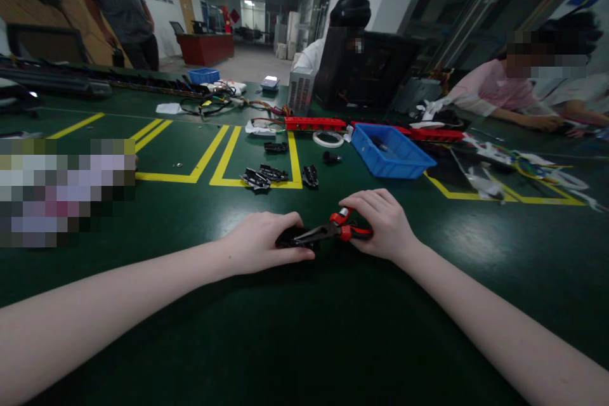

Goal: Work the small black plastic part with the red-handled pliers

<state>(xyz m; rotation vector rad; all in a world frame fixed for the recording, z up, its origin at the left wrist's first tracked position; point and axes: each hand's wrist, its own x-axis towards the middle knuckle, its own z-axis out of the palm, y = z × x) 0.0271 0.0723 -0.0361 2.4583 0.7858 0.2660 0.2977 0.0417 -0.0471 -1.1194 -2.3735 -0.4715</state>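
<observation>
My left hand (261, 241) is closed around a small black plastic part (288, 238), low over the green table; the fingers hide much of it. With my right hand (380, 225) I grip needle-nose pliers (345, 227) by their red and black handles. The long metal jaws point left and reach the black part; whether they pinch it I cannot tell. Beyond my hands lie several similar black parts (257, 179), some inside a yellow-taped box. One more black part (310, 176) rests just right of the tape.
A blue tray (392, 152) stands beyond my right hand, beside a white tape roll (328, 139) and a red strip (314, 124). Cables (214, 104) and a metal box (301, 92) are farther back. People sit across the table, right; another stands at the back left.
</observation>
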